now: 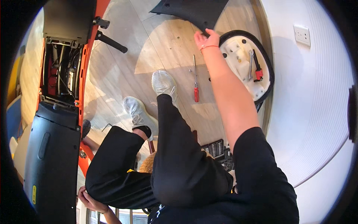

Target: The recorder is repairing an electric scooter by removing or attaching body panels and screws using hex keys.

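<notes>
My right hand [207, 40] reaches out to the narrow tip of a dark plastic panel [194, 11] lying at the far edge of view. Its fingers are closed about that tip. Beside this hand rests an upturned seat [238, 56] with a white underside and black rim. On the seat lie a wrench [250, 65] and a tool with a red and black grip [258, 71]. My left hand [91, 201] lies against my bent left knee, fingers loosely spread, holding nothing; part of it is hidden by the black trouser leg.
An orange and black scooter [52, 149] stands along the left, its compartment [61, 71] uncovered. On the wood floor lie a red-handled screwdriver [196, 91] and a hex key [107, 127]. A black tool case [216, 148] sits by my right leg. A white wall [298, 104] borders the right.
</notes>
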Motion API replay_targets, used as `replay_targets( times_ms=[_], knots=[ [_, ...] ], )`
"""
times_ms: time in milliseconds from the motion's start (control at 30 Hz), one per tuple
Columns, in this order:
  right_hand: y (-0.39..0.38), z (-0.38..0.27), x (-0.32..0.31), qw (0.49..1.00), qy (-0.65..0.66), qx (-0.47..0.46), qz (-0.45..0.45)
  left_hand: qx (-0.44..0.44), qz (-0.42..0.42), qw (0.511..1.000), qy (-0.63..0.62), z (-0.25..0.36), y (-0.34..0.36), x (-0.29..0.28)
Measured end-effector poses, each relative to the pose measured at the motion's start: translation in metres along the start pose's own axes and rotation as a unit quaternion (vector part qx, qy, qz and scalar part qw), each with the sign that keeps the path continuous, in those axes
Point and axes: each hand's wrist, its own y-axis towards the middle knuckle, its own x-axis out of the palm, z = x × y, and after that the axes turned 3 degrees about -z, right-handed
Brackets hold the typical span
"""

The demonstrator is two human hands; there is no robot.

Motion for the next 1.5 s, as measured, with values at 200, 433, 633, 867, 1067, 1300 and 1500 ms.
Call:
replay_targets(
  times_ms=[200,433,633,867,1067,1300,1500],
  knots=[
    [0.009,-0.069,0.037,0.968,-0.208,-0.110,-0.089,-0.008,-0.007,1.000,-0.006,0.000,0.002,0.003],
    [-0.020,0.012,-0.087,0.442,-0.869,-0.187,-0.117,-0.012,0.009,1.000,-0.008,0.000,0.005,0.000],
    [-0.060,0.060,-0.138,0.450,-0.869,-0.204,-0.018,0.003,-0.022,1.000,-0.014,-0.009,0.002,-0.003],
    [-0.052,0.072,-0.130,0.482,-0.849,-0.205,0.071,0.011,-0.006,1.000,0.001,-0.006,0.002,0.000],
    [-0.119,0.076,-0.104,0.725,-0.618,-0.274,-0.134,0.014,-0.021,1.000,0.001,-0.003,0.003,0.001],
    [-0.324,0.008,-0.056,0.811,-0.420,-0.150,-0.379,0.057,-0.022,0.997,-0.052,-0.014,-0.002,0.001],
    [-0.424,-0.023,-0.080,0.832,-0.207,-0.028,-0.513,0.092,-0.022,0.994,-0.053,-0.019,-0.009,0.005]
  ],
)
